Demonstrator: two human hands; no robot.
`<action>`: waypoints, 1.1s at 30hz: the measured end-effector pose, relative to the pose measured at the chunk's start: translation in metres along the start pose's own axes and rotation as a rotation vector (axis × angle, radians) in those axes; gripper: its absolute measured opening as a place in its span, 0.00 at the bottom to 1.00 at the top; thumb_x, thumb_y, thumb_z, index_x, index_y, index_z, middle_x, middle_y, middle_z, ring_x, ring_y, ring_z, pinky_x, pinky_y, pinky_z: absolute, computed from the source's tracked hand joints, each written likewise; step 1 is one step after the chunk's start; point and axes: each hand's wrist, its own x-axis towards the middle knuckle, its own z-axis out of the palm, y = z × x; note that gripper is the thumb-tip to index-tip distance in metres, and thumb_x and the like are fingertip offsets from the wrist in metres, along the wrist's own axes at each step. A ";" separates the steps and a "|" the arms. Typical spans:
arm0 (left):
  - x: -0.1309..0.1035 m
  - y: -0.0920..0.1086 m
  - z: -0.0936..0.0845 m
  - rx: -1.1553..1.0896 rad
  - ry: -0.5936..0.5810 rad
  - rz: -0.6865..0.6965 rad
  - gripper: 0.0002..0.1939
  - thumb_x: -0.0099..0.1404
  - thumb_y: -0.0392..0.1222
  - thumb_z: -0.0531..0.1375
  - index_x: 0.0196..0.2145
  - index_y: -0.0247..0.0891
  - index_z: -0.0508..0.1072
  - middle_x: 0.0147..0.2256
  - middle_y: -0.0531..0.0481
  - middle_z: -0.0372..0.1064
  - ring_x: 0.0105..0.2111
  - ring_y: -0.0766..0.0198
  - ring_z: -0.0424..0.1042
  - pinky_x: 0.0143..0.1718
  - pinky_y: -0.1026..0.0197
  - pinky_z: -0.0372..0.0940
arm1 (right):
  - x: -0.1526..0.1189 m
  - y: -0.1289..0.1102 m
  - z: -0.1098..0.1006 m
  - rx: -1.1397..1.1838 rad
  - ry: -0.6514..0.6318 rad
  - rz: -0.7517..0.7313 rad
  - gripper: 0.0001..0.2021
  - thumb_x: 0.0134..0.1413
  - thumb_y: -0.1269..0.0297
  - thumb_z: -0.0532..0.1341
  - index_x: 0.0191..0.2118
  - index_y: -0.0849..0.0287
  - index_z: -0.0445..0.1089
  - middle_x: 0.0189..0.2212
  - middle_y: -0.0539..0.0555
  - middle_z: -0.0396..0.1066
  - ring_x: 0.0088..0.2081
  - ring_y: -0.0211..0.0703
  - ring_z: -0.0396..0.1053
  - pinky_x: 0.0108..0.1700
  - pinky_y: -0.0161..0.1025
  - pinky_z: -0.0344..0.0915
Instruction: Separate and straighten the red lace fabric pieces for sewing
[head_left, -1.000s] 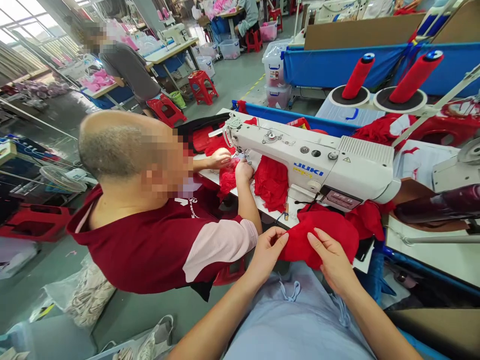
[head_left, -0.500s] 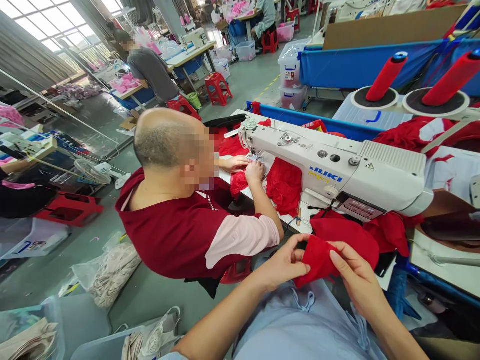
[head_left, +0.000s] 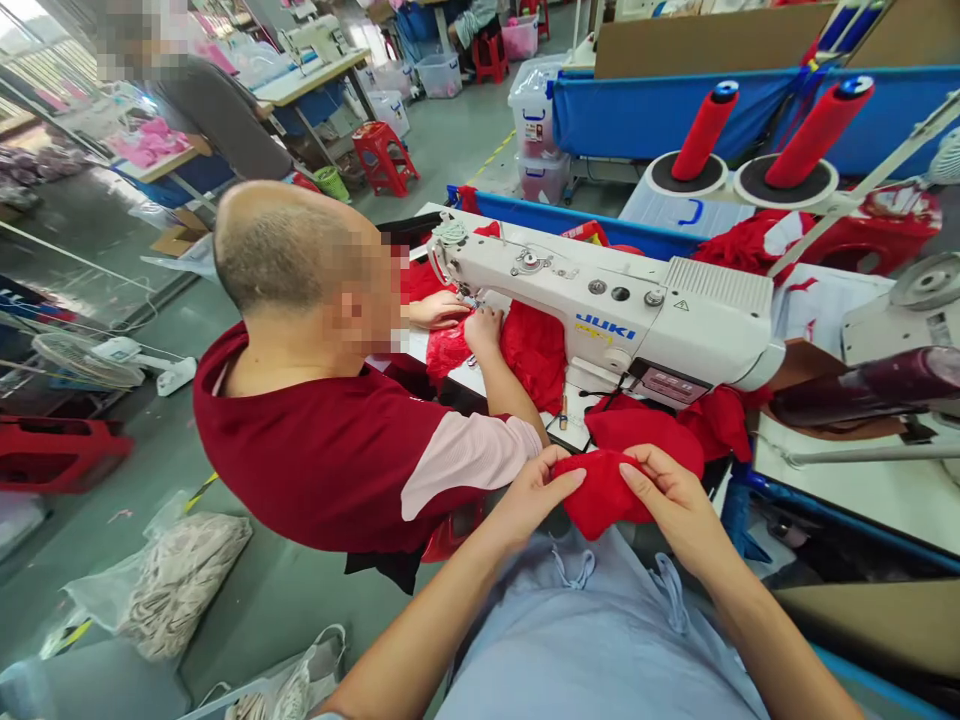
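Note:
A piece of red fabric (head_left: pixel 600 495) is stretched between my two hands, in front of my body. My left hand (head_left: pixel 541 490) pinches its left edge between thumb and fingers. The right edge is gripped by my right hand (head_left: pixel 666 487), its thumb lying on top of the cloth. Just beyond lies another red fabric piece (head_left: pixel 649 432) at the table's near edge. A white sewing machine (head_left: pixel 592 290) stands past it, with red cloth (head_left: pixel 534 350) bunched under its arm.
A seated co-worker in a dark red top (head_left: pixel 300 450) works at the machine, hands by its needle. Red thread cones (head_left: pixel 705 132) stand at the right back. A bag of pale cloth strips (head_left: pixel 184 580) lies on the floor at left. Red stools (head_left: pixel 382 158) stand behind.
My hands have drawn the red fabric flatter, with its top edge now level between them. The view has turned to the right, so the surroundings appear shifted left.

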 end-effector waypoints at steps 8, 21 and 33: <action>0.004 0.002 0.001 -0.022 -0.124 -0.186 0.24 0.46 0.57 0.70 0.31 0.33 0.73 0.26 0.52 0.68 0.25 0.70 0.62 0.29 0.65 0.53 | 0.001 -0.003 0.003 -0.050 0.004 0.029 0.18 0.44 0.45 0.68 0.29 0.56 0.71 0.22 0.47 0.68 0.24 0.38 0.62 0.25 0.32 0.60; -0.004 0.001 -0.009 -0.359 -0.097 -0.264 0.22 0.49 0.43 0.71 0.41 0.33 0.76 0.32 0.47 0.76 0.29 0.66 0.72 0.34 0.65 0.64 | 0.002 0.018 -0.031 -0.098 0.059 0.051 0.17 0.42 0.49 0.70 0.33 0.57 0.76 0.29 0.51 0.75 0.31 0.43 0.68 0.34 0.35 0.66; -0.008 0.000 -0.006 -0.246 -0.157 -0.242 0.20 0.50 0.49 0.71 0.37 0.33 0.78 0.31 0.46 0.76 0.30 0.66 0.72 0.35 0.66 0.62 | 0.002 0.010 -0.019 -0.217 0.264 -0.073 0.18 0.42 0.43 0.67 0.33 0.51 0.80 0.32 0.52 0.78 0.38 0.50 0.72 0.43 0.42 0.68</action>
